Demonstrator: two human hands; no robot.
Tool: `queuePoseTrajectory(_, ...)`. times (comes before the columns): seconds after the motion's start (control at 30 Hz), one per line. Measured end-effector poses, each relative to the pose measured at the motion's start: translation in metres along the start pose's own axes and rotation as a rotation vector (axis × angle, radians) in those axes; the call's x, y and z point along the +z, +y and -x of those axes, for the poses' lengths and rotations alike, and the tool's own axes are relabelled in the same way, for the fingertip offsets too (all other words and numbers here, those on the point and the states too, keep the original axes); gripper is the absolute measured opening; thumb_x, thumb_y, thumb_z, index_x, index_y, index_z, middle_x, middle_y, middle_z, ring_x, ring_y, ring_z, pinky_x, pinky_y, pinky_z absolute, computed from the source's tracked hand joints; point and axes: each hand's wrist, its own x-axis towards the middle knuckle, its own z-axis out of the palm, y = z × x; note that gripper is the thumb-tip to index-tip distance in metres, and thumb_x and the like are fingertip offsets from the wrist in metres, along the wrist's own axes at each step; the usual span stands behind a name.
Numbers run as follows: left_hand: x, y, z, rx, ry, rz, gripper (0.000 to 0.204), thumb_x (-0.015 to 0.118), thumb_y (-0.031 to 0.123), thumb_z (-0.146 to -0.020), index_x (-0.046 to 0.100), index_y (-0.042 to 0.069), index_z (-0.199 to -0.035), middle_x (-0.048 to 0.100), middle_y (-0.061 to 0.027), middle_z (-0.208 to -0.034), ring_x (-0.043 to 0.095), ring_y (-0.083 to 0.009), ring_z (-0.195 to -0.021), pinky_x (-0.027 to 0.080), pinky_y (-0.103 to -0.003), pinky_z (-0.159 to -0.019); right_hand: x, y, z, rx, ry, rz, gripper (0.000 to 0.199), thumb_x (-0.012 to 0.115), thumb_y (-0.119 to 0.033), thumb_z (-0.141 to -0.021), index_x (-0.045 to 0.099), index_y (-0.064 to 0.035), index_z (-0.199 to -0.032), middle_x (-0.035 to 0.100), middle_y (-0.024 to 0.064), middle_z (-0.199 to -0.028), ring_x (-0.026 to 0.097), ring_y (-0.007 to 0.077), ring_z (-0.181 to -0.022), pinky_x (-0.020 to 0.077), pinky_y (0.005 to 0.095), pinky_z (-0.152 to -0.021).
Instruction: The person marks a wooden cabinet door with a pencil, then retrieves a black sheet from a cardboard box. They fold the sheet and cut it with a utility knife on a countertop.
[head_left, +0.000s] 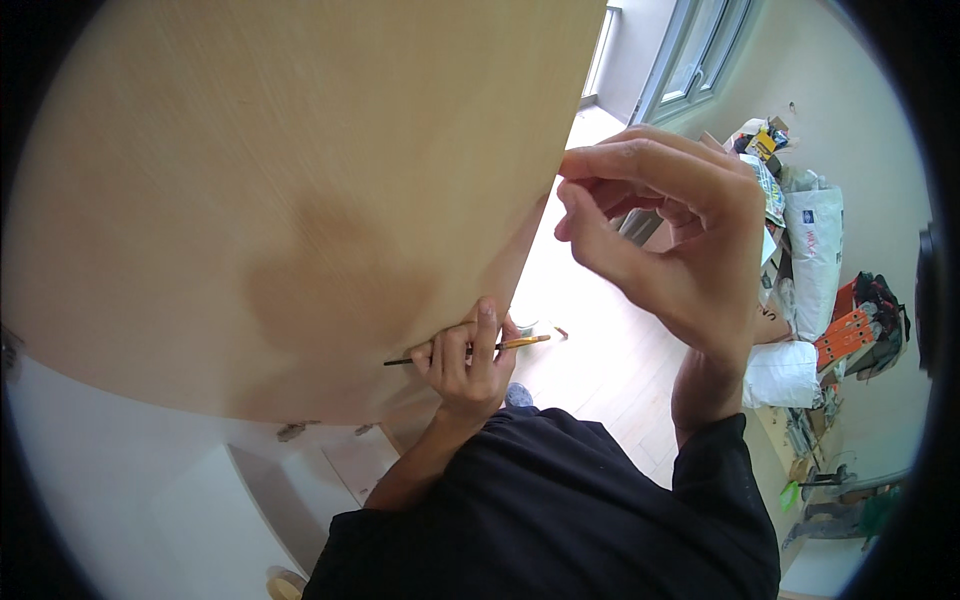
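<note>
A large light-wood panel (300,180) fills the upper left, with a darker stained patch near its lower edge. My left hand (465,360) is shut on a thin yellow-handled brush (525,343), held level against the panel's lower edge, its dark tip pointing left. My right hand (665,230) is raised at the panel's right edge. Its thumb and fingers pinch that edge, and the other fingers curl in.
White sacks (812,255), an orange tool (848,335) and assorted clutter stand along the right wall. A pale wood floor (600,350) lies below. A window (700,50) is at the top right. White boards (270,500) lie at the lower left.
</note>
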Motion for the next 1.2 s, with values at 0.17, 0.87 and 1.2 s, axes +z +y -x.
queuePoseTrajectory(0.17, -0.001, -0.001, 0.001, -0.009, 0.0, 0.004, 0.07, 0.09, 0.017, -0.069, 0.063, -0.003, -0.13, 0.057, -0.0038, -0.082, 0.052, -0.0192, -0.07, 0.032, -0.037, -0.068, -0.01, -0.006, -0.013, -0.219, -0.149, 0.256, 0.018, 0.076, 0.008, -0.079, 0.077, 0.0012, -0.096, 0.075, 0.0087, -0.083, 0.074, 0.016, -0.069, 0.0589, 0.0235, -0.063)
queuePoseTrajectory(0.87, 0.002, 0.002, 0.001, -0.041, 0.028, 0.004, 0.07, 0.09, 0.015, -0.067, 0.065, 0.0, -0.131, 0.056, -0.0016, -0.08, 0.053, -0.0172, -0.07, 0.032, -0.037, -0.07, -0.017, -0.007, -0.022, -0.093, -0.217, 0.169, 0.013, 0.078, 0.0, -0.08, 0.076, 0.0028, -0.093, 0.073, 0.0065, -0.078, 0.072, 0.0128, -0.069, 0.0581, 0.0246, -0.069)
queuePoseTrajectory(1.2, 0.004, 0.001, 0.004, -0.041, 0.031, -0.03, 0.067, 0.089, 0.016, -0.068, 0.066, 0.0, -0.129, 0.055, -0.0009, -0.079, 0.053, -0.0173, -0.07, 0.034, -0.038, -0.071, -0.003, -0.013, -0.012, 0.093, -0.122, 0.062, 0.01, 0.073, 0.002, -0.083, 0.075, 0.0031, -0.092, 0.073, 0.0048, -0.078, 0.07, 0.0094, -0.071, 0.0534, 0.0221, -0.067)
